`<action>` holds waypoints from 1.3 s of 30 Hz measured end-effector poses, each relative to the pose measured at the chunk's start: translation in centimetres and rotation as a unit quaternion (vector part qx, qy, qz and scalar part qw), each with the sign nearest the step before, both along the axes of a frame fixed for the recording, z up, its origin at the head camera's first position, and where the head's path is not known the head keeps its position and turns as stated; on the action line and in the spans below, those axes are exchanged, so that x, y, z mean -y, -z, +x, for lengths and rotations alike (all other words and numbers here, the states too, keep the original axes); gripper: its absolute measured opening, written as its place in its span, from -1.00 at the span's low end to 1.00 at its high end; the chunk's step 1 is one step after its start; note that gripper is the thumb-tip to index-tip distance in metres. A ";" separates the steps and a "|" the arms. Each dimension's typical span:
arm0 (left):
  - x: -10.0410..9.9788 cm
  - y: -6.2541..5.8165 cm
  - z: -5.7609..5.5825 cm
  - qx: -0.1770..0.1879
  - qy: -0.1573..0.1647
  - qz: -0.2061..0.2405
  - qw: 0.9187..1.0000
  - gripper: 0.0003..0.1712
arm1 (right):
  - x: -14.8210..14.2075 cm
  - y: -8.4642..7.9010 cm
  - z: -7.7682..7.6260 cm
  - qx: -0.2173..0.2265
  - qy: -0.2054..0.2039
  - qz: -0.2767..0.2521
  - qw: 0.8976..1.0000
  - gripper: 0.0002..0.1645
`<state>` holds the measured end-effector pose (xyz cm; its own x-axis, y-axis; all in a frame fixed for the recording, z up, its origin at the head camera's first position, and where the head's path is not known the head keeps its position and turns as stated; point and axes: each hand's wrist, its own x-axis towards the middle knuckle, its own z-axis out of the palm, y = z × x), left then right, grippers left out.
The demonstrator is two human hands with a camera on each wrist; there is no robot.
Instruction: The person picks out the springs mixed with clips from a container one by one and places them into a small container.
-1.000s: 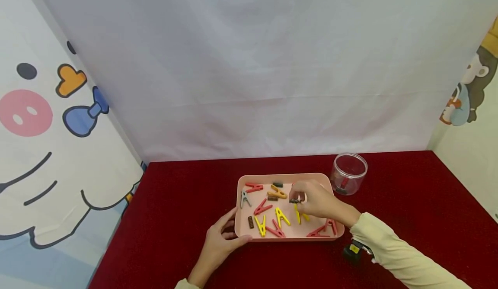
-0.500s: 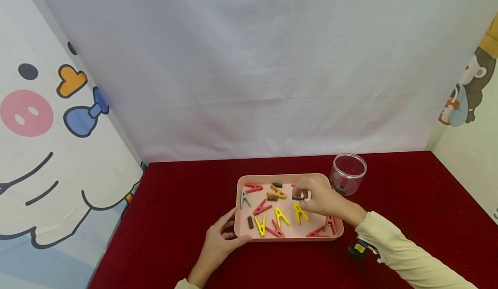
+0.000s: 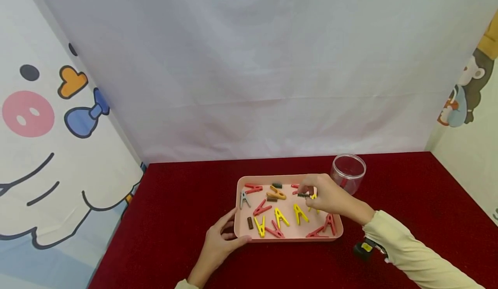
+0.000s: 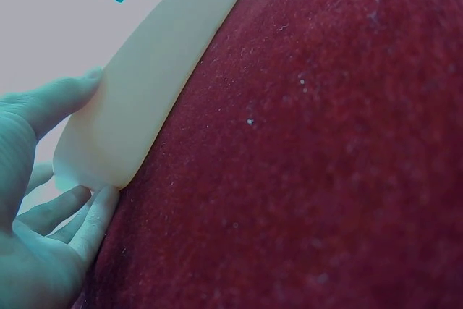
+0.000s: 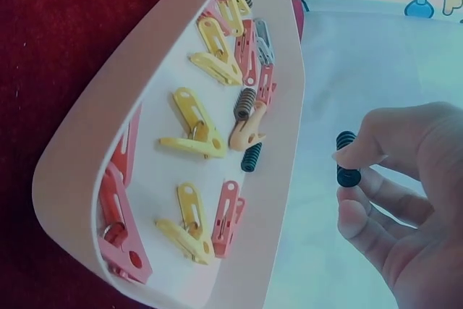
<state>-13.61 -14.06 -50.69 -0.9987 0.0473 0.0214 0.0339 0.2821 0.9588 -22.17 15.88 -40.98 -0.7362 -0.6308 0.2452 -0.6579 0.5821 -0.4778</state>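
My right hand [image 3: 328, 194] pinches a dark coil spring [image 5: 348, 171] between thumb and fingertips, held above the right part of a pink tray [image 3: 288, 239]. My left hand [image 3: 219, 239] grips the tray's near left corner, thumb on the front wall [image 4: 145, 99] and fingers round the side. Several spring clips lie in the tray: yellow ones [image 3: 300, 213], red ones [image 3: 253, 188], an orange one [image 3: 276, 193] and a grey-blue one [image 3: 244, 199]. Among them are a brown spring [image 3: 250, 223], another brown spring [image 3: 272, 199] and a dark spring [image 3: 277, 185].
A clear round jar [image 3: 349, 170] without a lid stands just behind the tray's far right corner, something red inside it. Dark red cloth [image 3: 186, 202] covers the table. White fabric [image 3: 288, 85] hangs behind. A small dark device [image 3: 363, 248] sits under the right sleeve.
My right hand has moved right and slightly back with the spring, uncovering a yellow clip it partly hid. The left hand and tray stay in place.
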 end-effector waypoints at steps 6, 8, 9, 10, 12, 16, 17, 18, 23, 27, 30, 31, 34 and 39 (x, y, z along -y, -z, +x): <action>0.0 0.0 0.0 0.007 0.000 0.004 1.000 -0.09 | -0.8 -0.2 -0.2 -0.017 0.009 -0.003 1.000 -0.73; 0.0 0.0 0.0 0.009 -0.001 0.001 1.000 -0.09 | -1.0 -0.4 -0.3 -0.027 0.006 -0.009 1.000 -0.74; 0.0 0.0 0.1 0.009 -0.001 0.001 1.000 -0.09 | -1.1 -0.4 -0.3 -0.031 0.005 -0.011 0.999 -0.74; 0.0 0.0 0.1 0.009 -0.002 0.001 1.000 -0.10 | -1.3 -0.4 -0.3 -0.035 0.006 -0.012 0.999 -0.75; 0.1 0.0 0.1 0.007 -0.003 -0.002 1.000 -0.10 | -1.5 -0.5 -0.3 -0.037 0.011 -0.011 0.999 -0.77; 0.1 -0.3 0.2 0.006 -0.004 -0.001 1.000 -0.11 | -1.9 -0.7 -0.3 -0.028 0.027 -0.003 0.999 -0.77; 0.1 -0.3 0.2 0.003 -0.001 0.002 1.000 -0.11 | -1.9 -0.8 -0.3 -0.026 0.029 -0.003 0.999 -0.77; 0.0 -0.6 0.2 0.004 0.000 0.003 1.000 -0.12 | -2.0 -0.9 -0.3 -0.023 0.031 -0.004 0.999 -0.77; -0.3 -2.1 0.7 0.006 0.012 0.015 1.000 -0.13 | -2.6 -1.1 -0.4 -0.026 0.028 -0.019 0.999 -0.74; -0.4 -2.9 1.0 0.011 0.013 0.025 1.000 -0.11 | -3.2 -1.1 -0.7 -0.037 0.023 -0.030 0.999 -0.73; -0.3 -2.6 1.0 0.009 0.012 0.030 0.999 -0.10 | -3.7 -1.2 -0.9 -0.040 0.023 -0.030 0.998 -0.72; -0.2 -2.3 0.9 0.006 0.011 0.027 1.000 -0.09 | -3.8 -1.2 -1.0 -0.039 0.024 -0.029 0.999 -0.72; -0.1 -1.4 0.7 0.005 0.006 0.019 1.000 -0.08 | -4.4 -1.5 -1.2 -0.039 0.031 -0.030 0.998 -0.73; 0.0 -0.3 0.2 0.004 0.002 0.007 1.000 -0.06 | -5.2 -1.7 -1.7 -0.056 0.048 -0.041 0.996 -0.75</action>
